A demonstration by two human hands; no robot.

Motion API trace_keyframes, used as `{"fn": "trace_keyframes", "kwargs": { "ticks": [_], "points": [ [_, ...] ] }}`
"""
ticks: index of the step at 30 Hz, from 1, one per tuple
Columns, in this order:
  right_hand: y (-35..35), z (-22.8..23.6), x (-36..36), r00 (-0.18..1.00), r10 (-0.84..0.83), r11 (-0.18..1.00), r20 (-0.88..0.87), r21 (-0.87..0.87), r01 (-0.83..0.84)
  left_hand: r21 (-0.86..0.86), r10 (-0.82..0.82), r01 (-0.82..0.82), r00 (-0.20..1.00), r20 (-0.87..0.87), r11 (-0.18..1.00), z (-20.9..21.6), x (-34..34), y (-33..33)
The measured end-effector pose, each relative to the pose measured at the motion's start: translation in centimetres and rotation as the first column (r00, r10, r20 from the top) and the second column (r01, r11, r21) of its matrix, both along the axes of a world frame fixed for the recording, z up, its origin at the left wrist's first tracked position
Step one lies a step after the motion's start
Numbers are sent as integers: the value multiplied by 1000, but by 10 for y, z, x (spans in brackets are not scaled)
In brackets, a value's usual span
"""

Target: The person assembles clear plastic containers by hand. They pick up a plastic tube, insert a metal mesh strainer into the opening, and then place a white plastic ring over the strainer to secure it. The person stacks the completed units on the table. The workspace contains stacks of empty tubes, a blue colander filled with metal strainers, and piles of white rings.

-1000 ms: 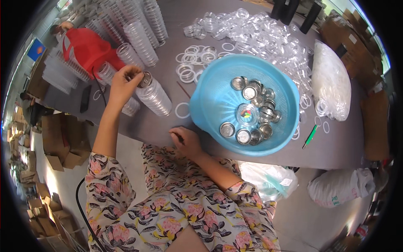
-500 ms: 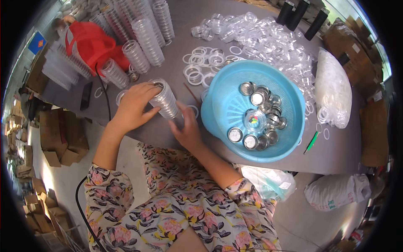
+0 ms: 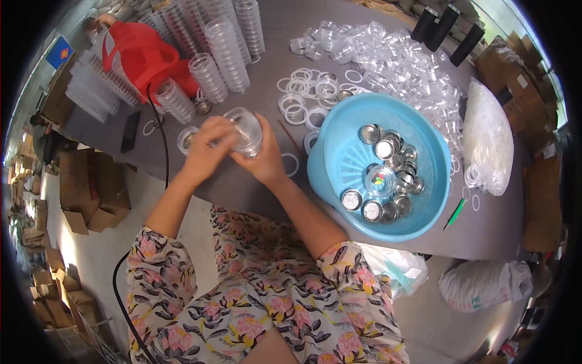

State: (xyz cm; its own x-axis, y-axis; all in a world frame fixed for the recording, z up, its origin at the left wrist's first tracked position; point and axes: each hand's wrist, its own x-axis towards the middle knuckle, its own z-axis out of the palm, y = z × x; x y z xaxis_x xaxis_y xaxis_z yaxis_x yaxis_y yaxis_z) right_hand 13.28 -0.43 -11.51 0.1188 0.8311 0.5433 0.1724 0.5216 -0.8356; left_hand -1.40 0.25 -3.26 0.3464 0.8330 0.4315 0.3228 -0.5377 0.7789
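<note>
My right hand (image 3: 265, 159) is wrapped round the side of a stack of clear round plastic containers (image 3: 247, 126), tilted over the near table edge. My left hand (image 3: 211, 145) is beside the stack's left side, its fingers bent and smeared by motion; whether anything is between them is hidden. A small clear round container (image 3: 187, 139) sits on the table just past my left hand. To the right, a blue plastic basket (image 3: 323, 139) holds several silver metal lids (image 3: 372, 210) and one clear container (image 3: 380, 181) with a coloured mark.
Tall stacks of clear containers (image 3: 227, 57) and a red bag (image 3: 136, 54) stand at the far left. White rings (image 3: 295, 113) and a heap of clear containers (image 3: 388, 67) lie behind the basket. A green-handled tool (image 3: 454, 214) and a filled plastic bag (image 3: 488, 139) are at right.
The stack has tipped more upright toward me, and my right hand has moved up along its right side. My left hand has come off its top to the left side. The whole view shifted slightly.
</note>
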Motion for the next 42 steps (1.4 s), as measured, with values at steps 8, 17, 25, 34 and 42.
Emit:
{"fn": "trace_keyframes", "kwargs": {
  "ticks": [8, 17, 25, 34, 42],
  "points": [
    [3, -2, 3, 998, 26, 1000, 65, -14, -25, 394, 419, -262, 819, -391, 881, -4, -70, 5],
    [-41, -7, 15, 986, -156, 986, 67, 73, 151, 615, 567, -302, 769, -295, 728, -5, -49, -11],
    [-116, -53, 34, 919, 106, 988, 380, 67, -141, 210, -493, 561, 816, -301, 801, 41, 119, -56],
    [-113, -51, 32, 935, 134, 985, 328, 59, -162, -507, -507, 537, -162, -847, 674, 14, 258, -40],
    [-112, -60, 30, 938, 159, 986, 309, 6, -169, 98, -551, 671, 675, -491, 735, 33, 181, -21]
  ]
}}
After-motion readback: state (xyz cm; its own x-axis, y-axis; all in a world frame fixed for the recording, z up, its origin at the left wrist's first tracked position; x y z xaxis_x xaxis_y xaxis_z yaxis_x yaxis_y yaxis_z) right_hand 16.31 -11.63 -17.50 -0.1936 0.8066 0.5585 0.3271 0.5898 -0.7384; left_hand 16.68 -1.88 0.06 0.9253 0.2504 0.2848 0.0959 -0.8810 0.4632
